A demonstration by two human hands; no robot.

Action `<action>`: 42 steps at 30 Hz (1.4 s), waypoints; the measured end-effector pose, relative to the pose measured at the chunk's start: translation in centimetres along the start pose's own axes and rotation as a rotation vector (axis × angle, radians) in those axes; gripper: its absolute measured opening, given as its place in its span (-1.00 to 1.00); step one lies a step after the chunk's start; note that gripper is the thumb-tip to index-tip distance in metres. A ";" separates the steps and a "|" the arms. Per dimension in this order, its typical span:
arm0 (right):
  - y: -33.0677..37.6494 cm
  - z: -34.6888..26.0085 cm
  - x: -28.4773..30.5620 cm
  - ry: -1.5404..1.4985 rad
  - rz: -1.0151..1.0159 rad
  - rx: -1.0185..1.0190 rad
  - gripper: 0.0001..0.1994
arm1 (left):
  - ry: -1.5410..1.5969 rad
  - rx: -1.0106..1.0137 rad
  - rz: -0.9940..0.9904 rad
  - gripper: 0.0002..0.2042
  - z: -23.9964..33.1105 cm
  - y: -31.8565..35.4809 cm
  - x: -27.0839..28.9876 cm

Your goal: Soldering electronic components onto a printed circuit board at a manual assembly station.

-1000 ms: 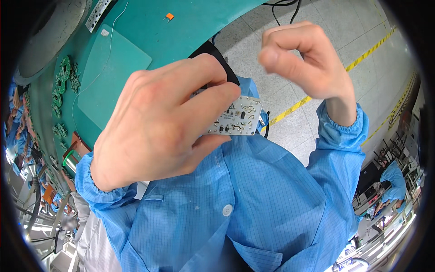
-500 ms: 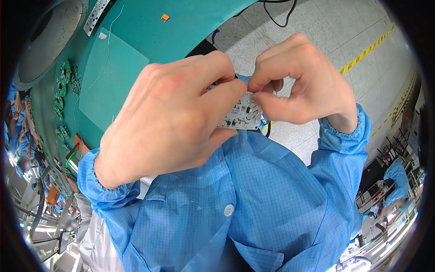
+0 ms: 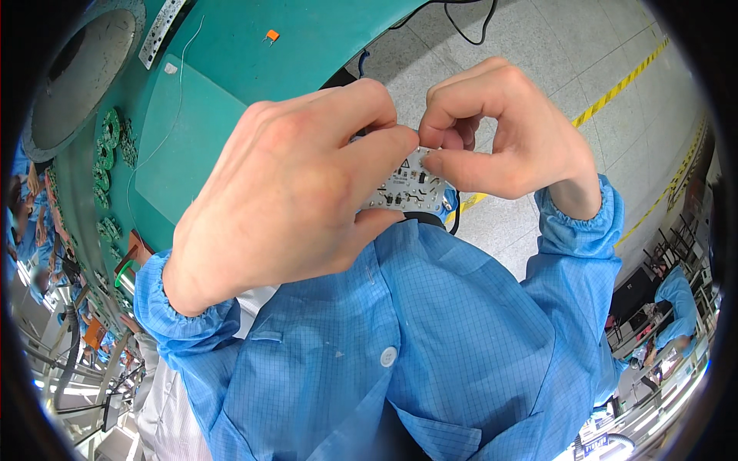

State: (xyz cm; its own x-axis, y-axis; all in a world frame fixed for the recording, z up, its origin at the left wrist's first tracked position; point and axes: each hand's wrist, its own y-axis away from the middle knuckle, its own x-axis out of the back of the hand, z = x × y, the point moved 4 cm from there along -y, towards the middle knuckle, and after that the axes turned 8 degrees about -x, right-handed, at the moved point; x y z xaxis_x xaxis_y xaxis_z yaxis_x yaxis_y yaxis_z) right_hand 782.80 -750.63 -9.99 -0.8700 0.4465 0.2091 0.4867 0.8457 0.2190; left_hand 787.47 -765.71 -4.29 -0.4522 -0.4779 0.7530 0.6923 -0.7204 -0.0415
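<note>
A small white circuit board point(image 3: 413, 189) with dark components and solder points is held up in front of my chest. My left hand point(image 3: 288, 180) is closed around the board's left part and hides much of it. My right hand point(image 3: 507, 134) pinches at the board's upper edge, thumb and index finger close to the left fingertips. Whatever sits between the right fingertips, if anything beyond the board's edge, is too small to make out.
On the green table point(image 3: 246, 61) lie an orange component with wire leads point(image 3: 272, 36), a loose thin wire point(image 3: 182, 96) and several round green circuit boards point(image 3: 104, 154). A large round grey dish point(image 3: 81, 77) stands at the far left. A black cable point(image 3: 484, 31) lies beyond the table edge.
The right thumb has shifted slightly left and up along the board, and the right fingers opened a little wider around their loop. The board tilts slightly differently. My left hand keeps its grip.
</note>
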 end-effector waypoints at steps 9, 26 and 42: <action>-0.2 0.3 0.1 0.020 0.085 0.128 -0.91 | -0.033 0.049 -0.071 -0.52 -0.3 0.0 -0.2; 0.4 2.1 3.8 0.183 0.520 -0.037 -0.90 | -0.123 0.156 0.206 -0.60 -1.5 5.3 2.3; -13.2 -2.5 -1.3 0.801 0.512 0.210 -0.88 | 1.694 0.018 1.019 -0.43 -4.5 13.8 -0.6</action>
State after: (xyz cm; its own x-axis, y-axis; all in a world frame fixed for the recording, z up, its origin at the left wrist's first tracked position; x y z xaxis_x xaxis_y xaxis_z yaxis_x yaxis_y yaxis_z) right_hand 777.71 -763.10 -10.81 -0.2074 0.5094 0.8351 0.6995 0.6741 -0.2375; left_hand 794.82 -777.64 -8.29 0.0747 -0.5525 -0.8301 0.9960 0.0818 0.0352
